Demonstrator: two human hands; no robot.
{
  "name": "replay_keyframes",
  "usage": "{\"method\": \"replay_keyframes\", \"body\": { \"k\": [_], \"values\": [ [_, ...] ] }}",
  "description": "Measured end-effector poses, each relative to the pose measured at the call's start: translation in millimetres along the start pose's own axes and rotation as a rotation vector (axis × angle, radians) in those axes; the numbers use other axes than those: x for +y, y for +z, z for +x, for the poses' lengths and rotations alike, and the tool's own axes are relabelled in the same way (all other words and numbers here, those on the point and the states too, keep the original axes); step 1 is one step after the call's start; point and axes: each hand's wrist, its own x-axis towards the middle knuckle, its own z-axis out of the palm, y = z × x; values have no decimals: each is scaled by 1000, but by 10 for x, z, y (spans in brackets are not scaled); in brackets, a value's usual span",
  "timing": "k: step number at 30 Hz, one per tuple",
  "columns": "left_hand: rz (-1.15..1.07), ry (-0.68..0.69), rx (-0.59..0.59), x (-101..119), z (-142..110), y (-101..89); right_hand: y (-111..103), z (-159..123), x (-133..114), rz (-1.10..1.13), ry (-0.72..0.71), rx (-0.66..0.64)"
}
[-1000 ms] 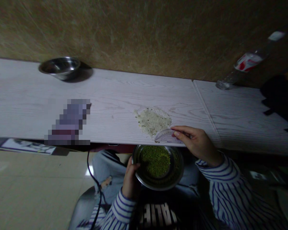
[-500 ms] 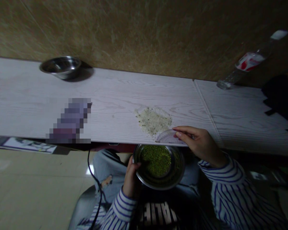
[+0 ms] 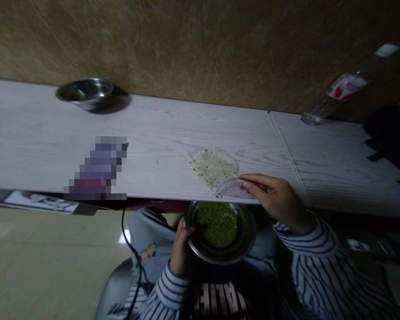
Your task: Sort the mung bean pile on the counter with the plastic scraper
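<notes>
My left hand [image 3: 182,249] grips the rim of a steel bowl [image 3: 243,255] just below the table's front edge. Inside the bowl lie green mung beans [image 3: 216,224]. Between thumb and fingers, my right hand [image 3: 278,198] pinches a clear plastic protractor [image 3: 232,188], which rests near the table edge. The protractor's curved side touches or nearly touches a pile of white rice [image 3: 215,168] on the table. A few dark or green specks, likely beans, are scattered through the rice.
A second steel bowl [image 3: 86,94] stands by the wall at the back left. A blurred-out flat object [image 3: 98,169] lies left of the rice. On the right, a plastic bottle [image 3: 346,86] stands near a dark cloth item [image 3: 390,138]. A black cable [image 3: 138,266] hangs at the left.
The protractor and my right hand have shifted very slightly up and left. My left hand keeps its hold on the bowl, which has hardly moved.
</notes>
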Motion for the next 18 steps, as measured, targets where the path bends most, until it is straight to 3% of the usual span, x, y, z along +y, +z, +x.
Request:
{"method": "replay_keyframes", "body": {
  "k": [18],
  "values": [
    [-12, 14, -1, -13, 16, -50, 5, 143, 136, 53, -17, -111]
  ]
}}
